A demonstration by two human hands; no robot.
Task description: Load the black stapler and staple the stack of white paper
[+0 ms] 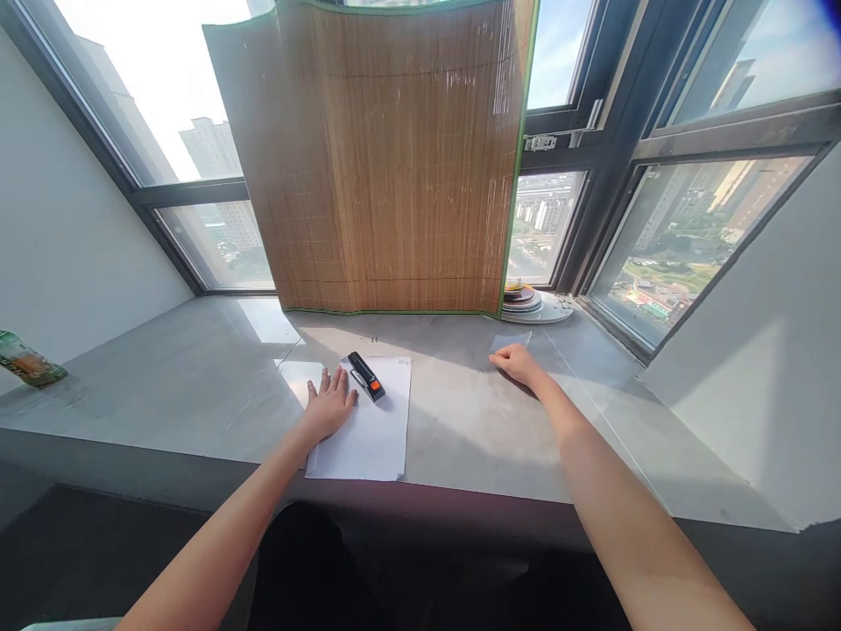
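Observation:
My left hand (pixel 329 405) lies flat with spread fingers on the left part of the white paper (pixel 376 447). Just right of its fingertips, a black stapler (pixel 366 377) with an orange patch rests on the paper. Further right, my right hand (pixel 516 362) has its fingers closed at the near edge of a small clear plastic piece (pixel 512 341), which lies on the grey sill (pixel 453 421) and appears pinched between the fingertips. A folded corner shows at the paper's lower right.
A brown bamboo mat (pixel 394 175) with green edging stands upright against the window behind the sill. Stacked plates (pixel 535 307) sit at its right foot. At the far left lies a green packet (pixel 30 359). The sill's front edge runs close to my legs.

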